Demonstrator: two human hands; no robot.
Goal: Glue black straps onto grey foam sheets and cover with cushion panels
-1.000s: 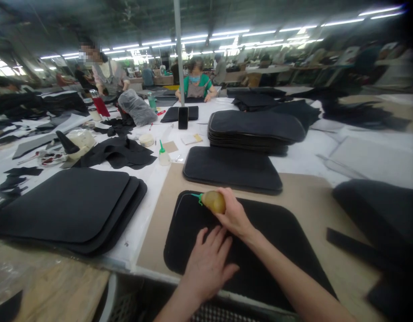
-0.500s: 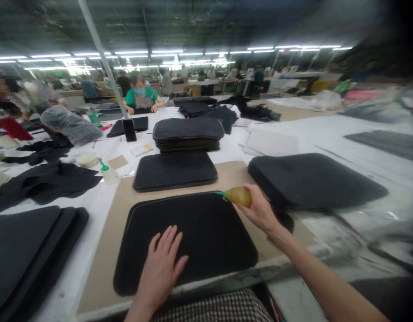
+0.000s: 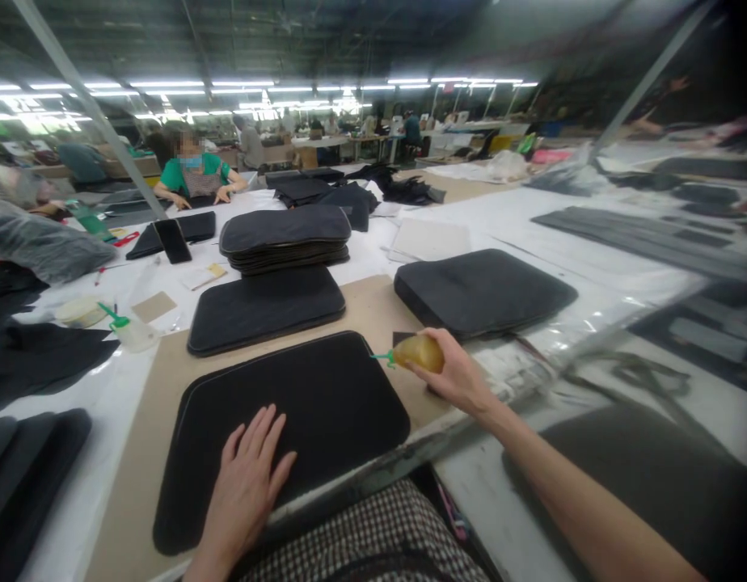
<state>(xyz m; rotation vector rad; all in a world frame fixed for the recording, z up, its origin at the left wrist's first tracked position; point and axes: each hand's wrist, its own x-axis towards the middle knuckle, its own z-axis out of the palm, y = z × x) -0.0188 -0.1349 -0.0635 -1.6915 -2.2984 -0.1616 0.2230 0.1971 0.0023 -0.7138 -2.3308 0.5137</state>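
Note:
A black foam pad with rounded corners lies on a brown cardboard sheet in front of me. My left hand rests flat on the pad's near part, fingers stretched out. My right hand is closed round a small yellowish glue bottle. Its green nozzle points left at the pad's right edge.
A second pad lies behind the first, with a stack of pads beyond it and another pad to the right. A small green-capped bottle and a phone sit left. A seated person in green works across the table.
The view has swung to the right. My right hand has carried the bottle along the pad's far edge, from its left corner to its right edge. My left hand stays flat on the pad.

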